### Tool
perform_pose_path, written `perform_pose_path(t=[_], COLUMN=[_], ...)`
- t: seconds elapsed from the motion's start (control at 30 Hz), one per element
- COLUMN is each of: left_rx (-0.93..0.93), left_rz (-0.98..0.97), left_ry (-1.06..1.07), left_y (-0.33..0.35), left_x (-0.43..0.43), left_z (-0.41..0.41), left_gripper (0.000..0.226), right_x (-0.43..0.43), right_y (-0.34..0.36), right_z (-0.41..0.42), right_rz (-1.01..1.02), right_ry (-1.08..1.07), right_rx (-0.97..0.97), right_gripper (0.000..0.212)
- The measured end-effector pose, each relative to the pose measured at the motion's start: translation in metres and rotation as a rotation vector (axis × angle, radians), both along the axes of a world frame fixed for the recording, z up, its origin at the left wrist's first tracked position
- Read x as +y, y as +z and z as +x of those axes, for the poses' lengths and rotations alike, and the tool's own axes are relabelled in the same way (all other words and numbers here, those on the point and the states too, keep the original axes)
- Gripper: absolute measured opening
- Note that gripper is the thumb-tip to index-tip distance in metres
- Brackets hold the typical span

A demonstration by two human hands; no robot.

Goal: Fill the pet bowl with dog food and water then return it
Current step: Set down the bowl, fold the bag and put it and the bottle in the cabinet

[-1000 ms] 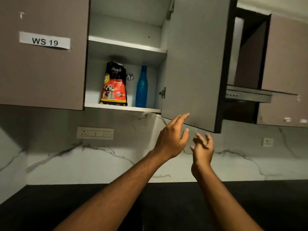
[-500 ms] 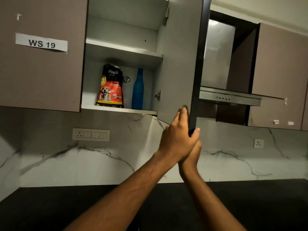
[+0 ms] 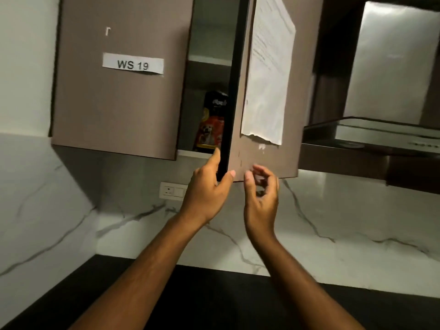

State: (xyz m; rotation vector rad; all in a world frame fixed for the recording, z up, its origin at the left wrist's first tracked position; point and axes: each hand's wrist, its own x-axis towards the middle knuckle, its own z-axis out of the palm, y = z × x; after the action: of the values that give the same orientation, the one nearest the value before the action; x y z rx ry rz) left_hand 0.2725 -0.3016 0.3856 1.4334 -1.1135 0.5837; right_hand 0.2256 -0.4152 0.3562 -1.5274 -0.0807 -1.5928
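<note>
— Pinched on the lower corner of the cupboard door (image 3: 266,160): that is the left hand (image 3: 205,195), thumb on the brown outer face, fingers up the inner side of the dark edge

— And the right hand (image 3: 261,201)?

— Just beside it, below the door's bottom edge, fingers loosely curled and holding nothing. Whether a fingertip touches the door, I cannot tell

— Where is the dog food?

— The dog food bag (image 3: 210,126) stands upright on the lower shelf (image 3: 194,153) inside the cupboard, seen through the narrow gap between the door and the shut door (image 3: 119,103) to its left. The door edge hides its right side

— Anything on the doors?

— A white label (image 3: 133,63) reading "WS 19" on the shut one, and a sheet of paper (image 3: 267,75) stuck on the outer face of the held one, its lower edge ragged

— Around them?

— A wall socket (image 3: 172,190) on the marbled wall under the cupboard, a steel hood (image 3: 371,134) to the right, a black counter (image 3: 221,301) below both forearms
</note>
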Motion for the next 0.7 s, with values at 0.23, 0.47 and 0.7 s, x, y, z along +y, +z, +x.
perform_pose_path(t=[0.23, 0.47, 0.7], left_rx=[-0.047, -0.112, -0.510], left_rz=[0.063, 0.158, 0.386], left_ry=[0.272, 0.271, 0.485], left_y=[0.010, 0.019, 0.020], left_x=[0.037, 0.025, -0.016], left_z=[0.129, 0.230, 0.286], left_gripper=[0.070, 0.097, 0.084], right_x=[-0.016, -0.033, -0.062], right_y=[0.036, 0.037, 0.033], right_z=[0.120, 0.209, 0.258], right_rz=[-0.446, -0.602, -0.712], right_ry=[-0.434, -0.661, -0.810], right_rx=[0.208, 0.350, 0.505], right_gripper=[0.066, 0.075, 0.081])
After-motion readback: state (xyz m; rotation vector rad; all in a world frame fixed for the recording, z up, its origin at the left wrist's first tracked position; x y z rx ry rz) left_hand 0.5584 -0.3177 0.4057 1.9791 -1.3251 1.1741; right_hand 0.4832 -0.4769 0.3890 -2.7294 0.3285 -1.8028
